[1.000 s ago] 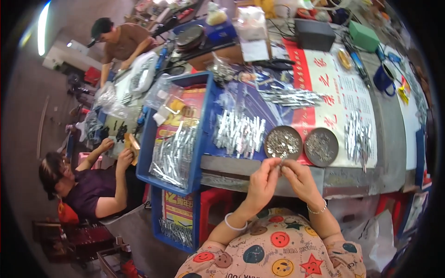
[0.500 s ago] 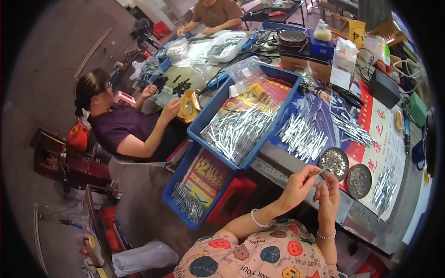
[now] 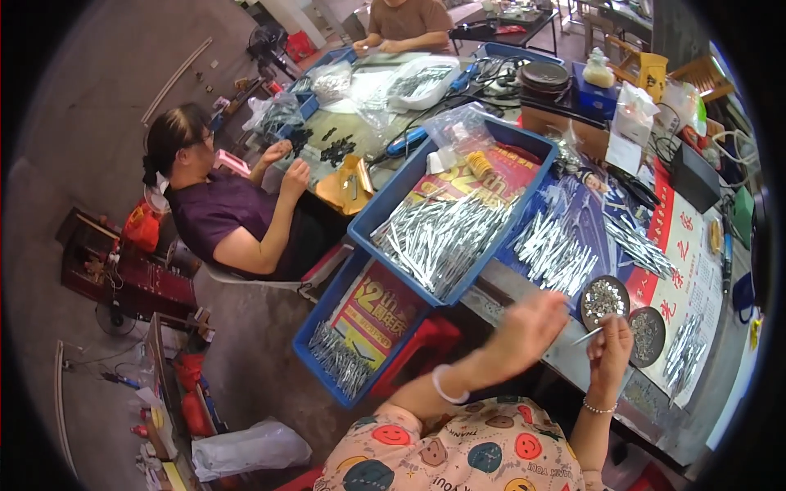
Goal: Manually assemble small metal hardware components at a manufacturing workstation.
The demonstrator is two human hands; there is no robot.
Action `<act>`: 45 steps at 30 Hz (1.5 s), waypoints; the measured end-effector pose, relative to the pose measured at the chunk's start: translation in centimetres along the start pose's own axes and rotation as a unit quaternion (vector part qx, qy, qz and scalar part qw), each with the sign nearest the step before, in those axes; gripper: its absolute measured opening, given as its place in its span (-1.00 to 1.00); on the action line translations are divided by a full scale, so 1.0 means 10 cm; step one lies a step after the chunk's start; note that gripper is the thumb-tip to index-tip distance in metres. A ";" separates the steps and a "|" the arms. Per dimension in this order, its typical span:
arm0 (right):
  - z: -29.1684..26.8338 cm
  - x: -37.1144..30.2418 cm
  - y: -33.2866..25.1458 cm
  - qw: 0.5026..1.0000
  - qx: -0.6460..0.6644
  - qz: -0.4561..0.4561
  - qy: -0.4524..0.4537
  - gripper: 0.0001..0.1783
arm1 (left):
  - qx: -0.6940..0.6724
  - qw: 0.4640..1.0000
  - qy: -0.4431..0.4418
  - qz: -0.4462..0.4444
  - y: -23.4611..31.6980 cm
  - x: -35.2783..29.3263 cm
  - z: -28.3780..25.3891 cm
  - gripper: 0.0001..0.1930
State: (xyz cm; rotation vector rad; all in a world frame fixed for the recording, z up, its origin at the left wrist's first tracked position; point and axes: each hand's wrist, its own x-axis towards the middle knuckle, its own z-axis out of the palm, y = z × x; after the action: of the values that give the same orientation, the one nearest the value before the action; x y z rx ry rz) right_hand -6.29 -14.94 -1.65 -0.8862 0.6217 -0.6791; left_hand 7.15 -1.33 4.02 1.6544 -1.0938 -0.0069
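Observation:
My right hand [image 3: 611,350] is closed on one end of a slim silvery metal strip [image 3: 586,336], which points out to the left over the table's front edge. My left hand [image 3: 528,331], smeared by motion, is apart from it, just in front of a pile of shiny metal strips [image 3: 557,252]; what its fingers hold, if anything, does not show. Beyond my right hand are a round dish of small silvery parts [image 3: 604,301] and a second dish [image 3: 647,337] of finer grey pieces.
A blue crate [image 3: 458,296] of metal strips overhangs the table edge, above a lower blue crate [image 3: 315,380]. More strips lie in piles [image 3: 640,245] at the right. One co-worker in purple [image 3: 233,214] sits at the left; another in brown [image 3: 409,24] sits at the far end.
My hands, close together before, have separated. The left has moved up toward the strip pile and blurred; the right has shifted right with the metal strip. The whole view has shifted slightly.

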 end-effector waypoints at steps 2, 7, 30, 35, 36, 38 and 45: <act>-0.04 0.05 -0.10 1.000 0.003 -0.007 0.012 -0.77 | -0.145 0.984 0.101 -0.036 -0.32 0.19 -0.69 -0.66; 0.00 0.05 -0.04 0.999 -0.012 0.028 -0.032 -0.78 | -0.442 0.826 0.282 -0.206 -1.64 0.75 -3.00 -0.31; 0.91 0.00 0.17 0.987 -0.108 0.059 -0.101 -0.70 | -0.204 0.823 0.403 -0.344 -2.78 0.31 -4.36 -0.32; 0.67 -0.16 0.12 0.989 -0.084 0.047 -0.115 -0.70 | -0.069 0.995 -0.048 -0.057 -0.46 -0.30 -2.23 -0.77; 0.68 -0.19 0.12 0.987 -0.074 0.050 -0.136 -0.70 | -0.027 0.988 -0.153 -0.015 -0.47 -0.74 -1.72 -0.76; 0.56 -0.24 0.16 0.981 -0.065 0.064 -0.172 -0.71 | 0.000 0.923 -0.345 -0.168 -0.52 -1.41 -0.82 -0.67; 0.17 -0.58 0.10 0.978 -0.010 0.110 -0.179 -0.74 | 0.347 0.866 -0.310 -0.182 -1.04 -2.02 0.52 -0.22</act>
State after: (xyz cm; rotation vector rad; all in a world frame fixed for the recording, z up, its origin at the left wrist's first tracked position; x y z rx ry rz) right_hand -8.45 -9.29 -0.44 -0.9144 0.3948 -0.3031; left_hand -0.43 7.53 -16.13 2.6122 -1.3209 -0.4707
